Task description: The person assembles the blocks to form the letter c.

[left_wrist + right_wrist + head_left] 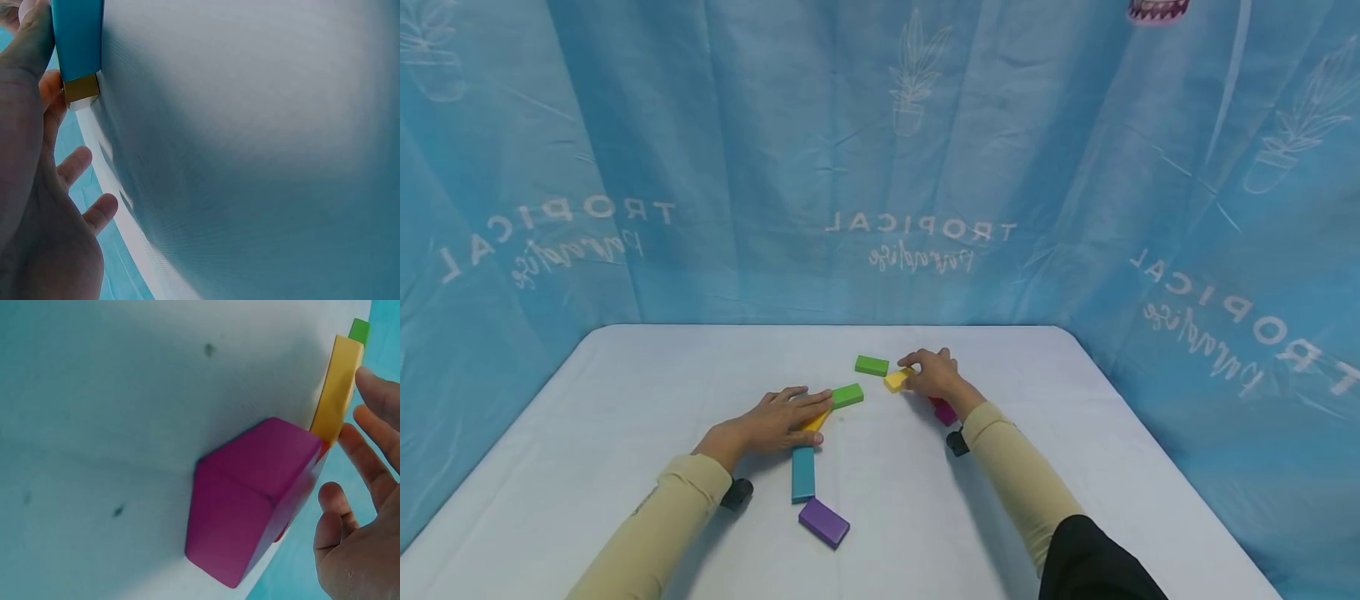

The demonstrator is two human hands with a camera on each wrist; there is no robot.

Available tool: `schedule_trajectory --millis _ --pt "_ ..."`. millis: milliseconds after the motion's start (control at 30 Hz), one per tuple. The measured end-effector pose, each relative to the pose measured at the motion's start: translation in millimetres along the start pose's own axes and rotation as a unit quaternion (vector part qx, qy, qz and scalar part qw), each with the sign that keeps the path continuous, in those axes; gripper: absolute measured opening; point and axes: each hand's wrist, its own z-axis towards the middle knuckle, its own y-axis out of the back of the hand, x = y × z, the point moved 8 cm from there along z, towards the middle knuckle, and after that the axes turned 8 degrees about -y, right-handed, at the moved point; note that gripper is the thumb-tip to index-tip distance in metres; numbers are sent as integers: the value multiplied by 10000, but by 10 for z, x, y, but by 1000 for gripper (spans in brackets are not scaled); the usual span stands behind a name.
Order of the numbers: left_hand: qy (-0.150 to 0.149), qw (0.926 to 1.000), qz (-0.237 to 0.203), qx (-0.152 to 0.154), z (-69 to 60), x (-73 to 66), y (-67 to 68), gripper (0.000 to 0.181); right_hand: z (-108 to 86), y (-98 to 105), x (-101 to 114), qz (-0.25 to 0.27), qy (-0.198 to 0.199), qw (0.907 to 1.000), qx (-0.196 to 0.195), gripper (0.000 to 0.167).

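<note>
In the head view, several coloured blocks form a bent line on a white-covered table. My left hand (778, 421) lies over an orange-yellow block (817, 420), fingers extended and thumb spread apart. Its fingertips reach a green block (847, 396), and its thumb is by a teal block (803, 475). Farther right, my right hand (934, 373) pinches a yellow block (896, 380) near another green block (872, 365). Below the right hand is a magenta block (240, 500), with a red block (282, 532) mostly hidden behind it.
A purple block (824, 522) lies at an angle by the near end of the teal one. The white tabletop (880, 467) ends at a blue printed curtain (775, 167) behind and along both sides. Dark wrist devices (737, 494) hang below the sleeves.
</note>
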Motion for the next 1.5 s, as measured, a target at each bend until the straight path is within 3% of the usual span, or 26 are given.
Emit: schedule_trajectory --millis 733,1033,1233,1500 --pt "200 9998 3 85 19 28 0 70 22 -49 -102 39 -60 9999 -75 36" --pt "182 9998 -10 107 15 7 6 69 -1 -47 -93 -11 109 9999 -121 34" --pt "281 9995 -18 146 37 -2 9 69 -103 34 11 -54 583 9979 -270 31" --pt "392 9991 -126 125 39 15 -3 68 -414 91 151 418 970 9938 -348 30"
